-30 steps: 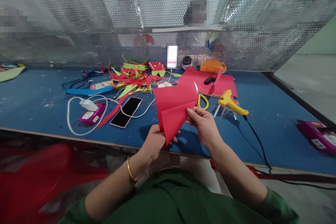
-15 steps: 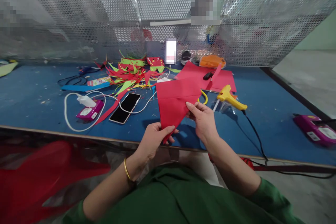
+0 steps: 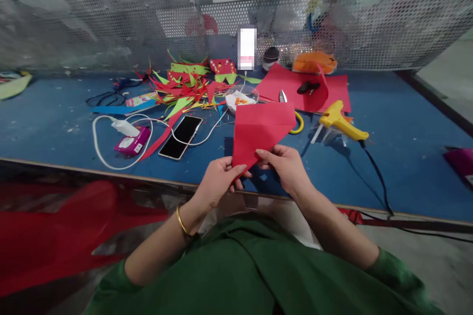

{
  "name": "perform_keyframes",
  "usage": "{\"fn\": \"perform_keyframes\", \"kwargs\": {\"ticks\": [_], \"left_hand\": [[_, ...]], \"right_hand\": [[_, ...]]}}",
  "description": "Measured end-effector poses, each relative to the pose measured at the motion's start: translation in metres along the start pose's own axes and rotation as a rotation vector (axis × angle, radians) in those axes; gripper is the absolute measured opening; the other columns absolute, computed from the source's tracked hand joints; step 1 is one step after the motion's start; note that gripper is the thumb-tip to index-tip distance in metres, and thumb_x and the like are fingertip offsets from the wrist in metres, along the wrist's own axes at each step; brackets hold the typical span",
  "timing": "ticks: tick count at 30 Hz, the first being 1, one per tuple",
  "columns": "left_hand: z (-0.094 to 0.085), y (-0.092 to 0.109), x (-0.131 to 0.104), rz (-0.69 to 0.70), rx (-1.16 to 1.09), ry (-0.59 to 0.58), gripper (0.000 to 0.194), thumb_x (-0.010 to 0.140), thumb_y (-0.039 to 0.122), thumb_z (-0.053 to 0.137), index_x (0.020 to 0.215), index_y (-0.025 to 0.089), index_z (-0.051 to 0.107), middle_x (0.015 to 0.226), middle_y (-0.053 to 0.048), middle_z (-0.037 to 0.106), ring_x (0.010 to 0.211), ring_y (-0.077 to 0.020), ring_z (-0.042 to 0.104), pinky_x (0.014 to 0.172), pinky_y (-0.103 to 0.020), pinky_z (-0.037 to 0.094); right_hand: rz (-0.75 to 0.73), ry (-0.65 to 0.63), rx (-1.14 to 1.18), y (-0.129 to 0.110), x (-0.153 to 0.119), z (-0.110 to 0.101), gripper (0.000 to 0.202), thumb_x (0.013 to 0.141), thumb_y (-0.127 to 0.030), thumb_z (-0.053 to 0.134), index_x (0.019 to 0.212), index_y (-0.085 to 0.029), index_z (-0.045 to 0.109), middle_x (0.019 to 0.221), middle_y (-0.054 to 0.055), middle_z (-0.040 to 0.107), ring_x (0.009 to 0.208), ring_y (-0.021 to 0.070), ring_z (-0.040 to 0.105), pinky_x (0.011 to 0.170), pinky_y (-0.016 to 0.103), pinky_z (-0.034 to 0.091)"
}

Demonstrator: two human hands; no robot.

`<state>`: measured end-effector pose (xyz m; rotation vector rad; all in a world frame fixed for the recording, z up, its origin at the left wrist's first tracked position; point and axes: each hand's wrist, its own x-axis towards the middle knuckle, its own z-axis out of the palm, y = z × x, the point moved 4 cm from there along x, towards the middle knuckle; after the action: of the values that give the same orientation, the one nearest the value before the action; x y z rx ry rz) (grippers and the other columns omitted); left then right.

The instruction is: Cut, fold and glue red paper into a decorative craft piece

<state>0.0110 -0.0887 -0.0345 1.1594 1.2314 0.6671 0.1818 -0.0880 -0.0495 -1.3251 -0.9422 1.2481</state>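
Observation:
A folded piece of red paper (image 3: 260, 128) is held up over the front of the table, wide at the top and narrowing to a point at the bottom. My left hand (image 3: 221, 177) pinches that lower point, thumb in front and fingers behind. Along the slanting right edge, my right hand (image 3: 284, 165) grips the paper between thumb and fingers. Scissors with a yellow handle (image 3: 300, 123) lie behind it, partly covered by the paper. Just beyond its top left corner sits a clear bowl (image 3: 229, 99) with small orange pieces inside.
A yellow glue gun (image 3: 343, 122) lies to the right, its black cord running off the front edge. Red sheets (image 3: 273, 83) are behind. To the left are a phone (image 3: 181, 137), a purple power socket (image 3: 133, 141) with a white cable, and paper scraps (image 3: 188, 86).
The view has tipped down and shifted a little. My right hand has slid down the paper's edge, closer to my left hand. The bowl and scissors blade now show behind the paper.

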Motion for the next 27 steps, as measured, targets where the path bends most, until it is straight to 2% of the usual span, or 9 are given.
{"fn": "perform_keyframes", "kwargs": {"ticks": [4,6,8,10,12,16,21,24,27], "left_hand": [[-0.015,-0.001,0.003,0.010,0.137,-0.041,0.018,0.083,0.033,0.067,0.086,0.015,0.068,0.074,-0.005,0.075,0.041,-0.0056,0.046,0.042,-0.020,0.035],[-0.020,-0.002,0.008,0.001,0.211,-0.135,0.015,0.082,0.030,0.066,0.086,0.015,0.066,0.073,-0.004,0.075,0.042,-0.0058,0.046,0.044,-0.020,0.035],[-0.023,-0.001,0.014,0.001,0.284,-0.195,0.014,0.083,0.029,0.065,0.090,0.017,0.065,0.070,-0.003,0.074,0.041,-0.0066,0.046,0.044,-0.021,0.033],[-0.026,0.001,0.020,0.025,0.374,-0.189,0.016,0.083,0.027,0.064,0.095,0.018,0.065,0.068,-0.001,0.074,0.040,-0.0078,0.046,0.044,-0.022,0.032],[-0.028,0.005,0.024,0.061,0.467,-0.168,0.016,0.084,0.026,0.064,0.097,0.018,0.065,0.069,-0.001,0.074,0.045,-0.0103,0.054,0.047,-0.023,0.035],[-0.038,0.011,0.016,0.138,0.733,-0.055,0.020,0.088,0.033,0.065,0.102,0.019,0.068,0.071,-0.001,0.074,0.064,-0.0177,0.067,0.056,-0.027,0.042],[-0.046,0.012,-0.025,0.584,1.151,0.553,0.025,0.098,0.029,0.056,0.113,0.017,0.072,0.095,-0.008,0.077,0.084,-0.0237,0.070,0.070,-0.034,0.048],[-0.024,-0.006,-0.042,0.923,1.248,0.452,0.024,0.098,0.024,0.056,0.114,0.015,0.073,0.104,-0.010,0.078,0.095,-0.0235,0.069,0.080,-0.036,0.048],[-0.012,-0.022,-0.046,1.006,1.304,0.397,0.028,0.097,0.030,0.060,0.118,0.014,0.071,0.114,-0.009,0.078,0.101,-0.0244,0.069,0.086,-0.039,0.045]], "right_hand": [[-0.155,0.093,-0.254,-0.010,-0.027,-0.023,0.031,0.079,-0.047,0.077,0.070,-0.018,0.073,0.064,0.004,0.071,0.062,0.0168,0.064,0.064,0.030,0.051],[-0.605,0.257,-0.690,-0.027,-0.046,-0.030,0.026,0.090,-0.041,0.069,0.078,-0.018,0.074,0.071,0.005,0.073,0.068,0.0184,0.066,0.068,0.032,0.051],[-0.951,0.168,-1.011,-0.029,-0.058,-0.019,0.023,0.097,-0.034,0.062,0.100,-0.015,0.075,0.094,0.010,0.079,0.090,0.0237,0.071,0.082,0.036,0.053],[-1.108,-0.048,-1.175,-0.018,-0.061,-0.005,0.033,0.100,-0.033,0.057,0.120,-0.010,0.070,0.118,0.014,0.076,0.115,0.0284,0.066,0.098,0.041,0.050],[-1.113,-0.194,-1.259,-0.002,-0.058,0.006,0.045,0.102,-0.039,0.052,0.129,-0.005,0.065,0.130,0.015,0.071,0.127,0.0309,0.060,0.107,0.044,0.046],[-0.998,-0.260,-1.352,0.020,-0.052,0.014,0.061,0.102,-0.050,0.045,0.136,-0.002,0.060,0.138,0.017,0.065,0.130,0.0323,0.058,0.108,0.047,0.046],[-0.993,-0.287,-1.371,0.021,-0.055,0.013,0.062,0.104,-0.050,0.039,0.137,-0.002,0.059,0.142,0.017,0.062,0.132,0.0332,0.056,0.107,0.048,0.046],[-0.994,-0.294,-1.387,0.019,-0.055,0.012,0.060,0.105,-0.048,0.040,0.137,-0.001,0.058,0.141,0.018,0.062,0.131,0.0338,0.056,0.107,0.048,0.045],[-1.000,-0.297,-1.395,0.018,-0.056,0.012,0.056,0.105,-0.044,0.042,0.137,-0.001,0.058,0.141,0.019,0.062,0.131,0.0336,0.056,0.107,0.047,0.045]]}}
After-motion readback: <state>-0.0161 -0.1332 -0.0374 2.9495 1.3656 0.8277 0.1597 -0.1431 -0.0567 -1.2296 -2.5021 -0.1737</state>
